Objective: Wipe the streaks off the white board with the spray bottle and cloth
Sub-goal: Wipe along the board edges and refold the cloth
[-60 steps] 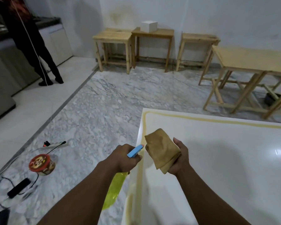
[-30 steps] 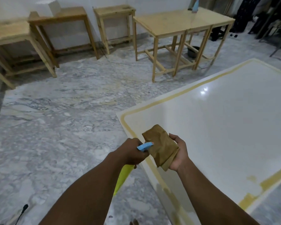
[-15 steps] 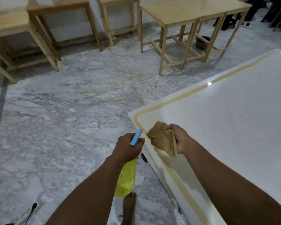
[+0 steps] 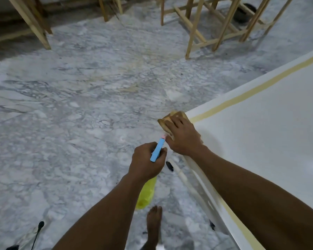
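The white board fills the right side, with a yellowish streak running along its far edge and another along its near edge. My right hand presses a tan cloth flat on the board's near left corner. Just left of that corner, off the board, my left hand grips a spray bottle with a yellow body and a blue head, its nozzle pointing toward the cloth.
Grey marble floor lies to the left. Wooden table legs stand at the back. My bare foot is beside the board's edge. A black cable and microphone lie at the bottom left.
My right hand has lowered the cloth from mid-air and pressed it onto the board's corner. The view has tilted down and closer. My left hand keeps the bottle.
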### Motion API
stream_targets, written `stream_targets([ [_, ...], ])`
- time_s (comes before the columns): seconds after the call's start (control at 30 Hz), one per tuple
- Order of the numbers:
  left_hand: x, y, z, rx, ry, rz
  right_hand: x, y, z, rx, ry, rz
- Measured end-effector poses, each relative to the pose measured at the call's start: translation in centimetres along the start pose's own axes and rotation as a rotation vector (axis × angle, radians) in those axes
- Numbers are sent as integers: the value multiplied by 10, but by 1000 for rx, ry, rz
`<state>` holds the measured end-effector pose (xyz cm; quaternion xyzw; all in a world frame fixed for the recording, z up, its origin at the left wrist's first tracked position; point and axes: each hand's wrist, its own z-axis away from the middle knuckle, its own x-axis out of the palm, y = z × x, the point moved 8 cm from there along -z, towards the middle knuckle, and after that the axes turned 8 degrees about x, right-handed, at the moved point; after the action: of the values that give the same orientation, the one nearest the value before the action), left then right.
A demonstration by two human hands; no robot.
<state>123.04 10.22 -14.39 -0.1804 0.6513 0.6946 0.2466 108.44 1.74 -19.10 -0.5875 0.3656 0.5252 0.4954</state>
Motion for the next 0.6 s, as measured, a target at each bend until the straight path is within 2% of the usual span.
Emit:
stream_targets([
  [0.1,4,-6,-3,25,-1,11,-8,-1,-5,-9,87,93],
  [0.2,12,-5,-3,68,-7,-27,15,-6,-8,-37,-51,115],
  [0.33,19,-7,1,59,-27,-22,25,-3,-7,-40,-76,113],
  [0.6,65,2,62,37,-102,-51,23,22,91,-26,-48,71],
])
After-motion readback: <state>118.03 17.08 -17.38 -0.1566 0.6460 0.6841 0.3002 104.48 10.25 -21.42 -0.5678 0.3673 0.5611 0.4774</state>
